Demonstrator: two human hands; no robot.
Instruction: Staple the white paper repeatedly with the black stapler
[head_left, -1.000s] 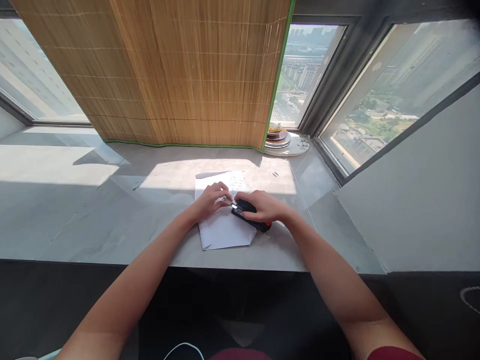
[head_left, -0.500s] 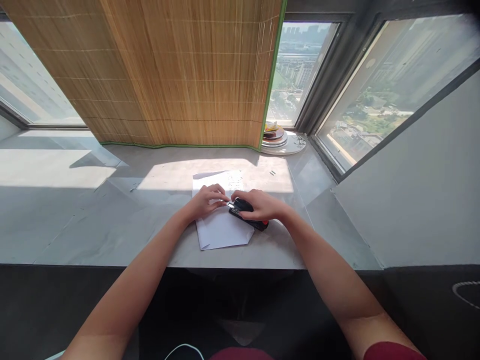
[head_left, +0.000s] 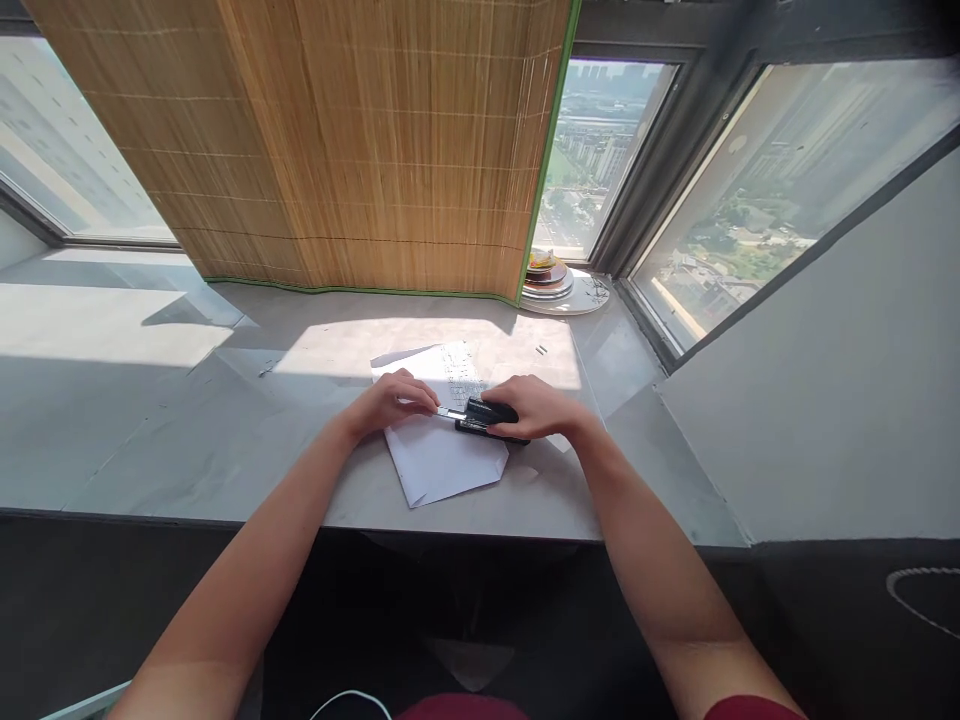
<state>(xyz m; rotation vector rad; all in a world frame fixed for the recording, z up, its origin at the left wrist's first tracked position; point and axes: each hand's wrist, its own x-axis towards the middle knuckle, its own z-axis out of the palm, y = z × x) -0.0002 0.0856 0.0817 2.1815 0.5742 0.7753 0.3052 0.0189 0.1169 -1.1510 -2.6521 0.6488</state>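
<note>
A black stapler (head_left: 489,411) lies over white paper (head_left: 448,465), its front end pointing left. My right hand (head_left: 538,405) is closed around its rear half, fingers over the top and thumb along the lower side. From the front of the stapler a bright metal slide (head_left: 451,413) sticks out to the left. The fingertips of my left hand (head_left: 396,400) pinch the tip of that slide just above the paper. Handwriting or printed marks cover the upper part of the sheet. Two small staple strips (head_left: 541,350) lie apart on the counter, beyond my right hand.
The pale counter (head_left: 187,440) ends at a dark front edge near my body. A bamboo blind (head_left: 360,150) hangs down behind the paper. Stacked plates (head_left: 551,285) stand by the window at back right, and a white wall (head_left: 840,400) slants along the right.
My left hand has moved left, and more of the metal slide shows outside the stapler. The stapler has turned more level, and the paper has rotated a little.
</note>
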